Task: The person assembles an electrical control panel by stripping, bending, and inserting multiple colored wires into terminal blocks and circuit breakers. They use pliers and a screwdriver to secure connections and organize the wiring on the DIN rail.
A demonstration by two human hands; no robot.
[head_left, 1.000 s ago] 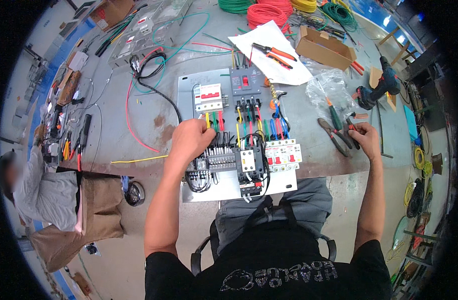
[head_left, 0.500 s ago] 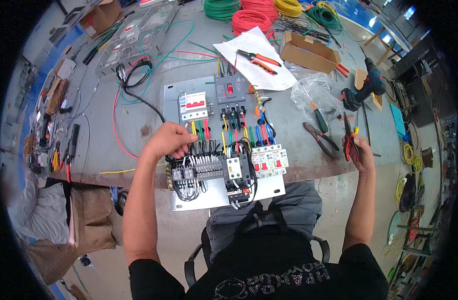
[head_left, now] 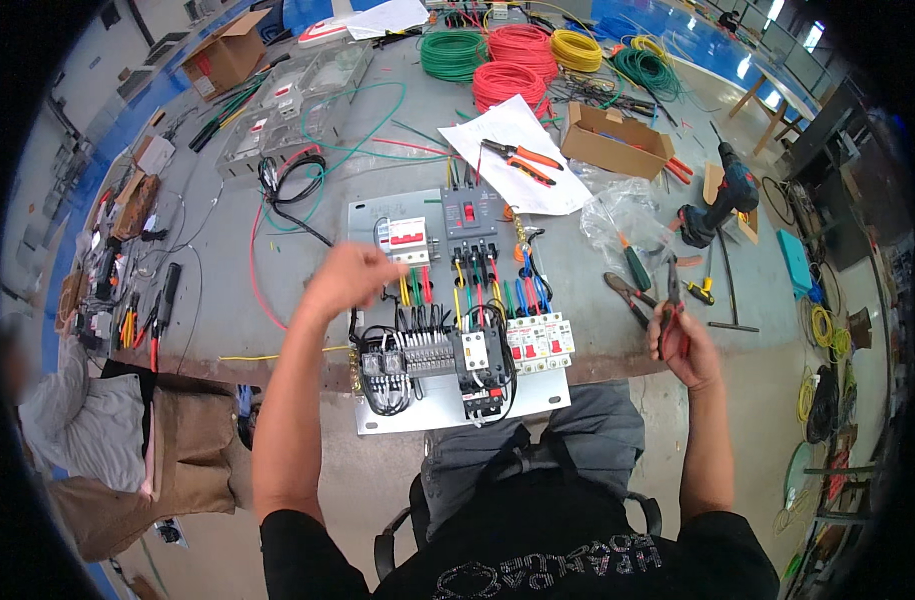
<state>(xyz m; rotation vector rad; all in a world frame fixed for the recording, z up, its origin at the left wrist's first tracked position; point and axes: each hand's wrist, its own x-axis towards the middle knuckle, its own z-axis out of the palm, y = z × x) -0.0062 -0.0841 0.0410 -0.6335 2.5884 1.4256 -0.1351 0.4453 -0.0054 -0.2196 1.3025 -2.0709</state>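
Observation:
A metal mounting plate (head_left: 433,412) carries the wired electrical parts in front of me. My left hand (head_left: 353,277) hovers over its left side, thumb and fingertips pinched together beside the white breaker (head_left: 408,242) with red switches. Whether a wire is between those fingertips I cannot make out. Below them are a row of terminal blocks (head_left: 428,358) with black wires and a contactor (head_left: 475,350). A grey breaker (head_left: 469,213) sits at the top, small white breakers (head_left: 541,340) at the right. My right hand (head_left: 696,352) is wrapped round red-handled pliers (head_left: 674,318), jaws pointing away from me.
Right of the plate lie diagonal cutters (head_left: 630,297), a green-handled screwdriver (head_left: 635,264) and a cordless drill (head_left: 720,198). Wire strippers (head_left: 523,160) rest on paper (head_left: 568,190). Wire coils (head_left: 513,85) and a cardboard box (head_left: 616,145) stand farther back. Another person's sleeve (head_left: 58,390) shows at left.
My left hand has lifted from the terminal wires toward the white breaker. My right hand has moved left and nearer to me with the pliers. The view has shifted slightly.

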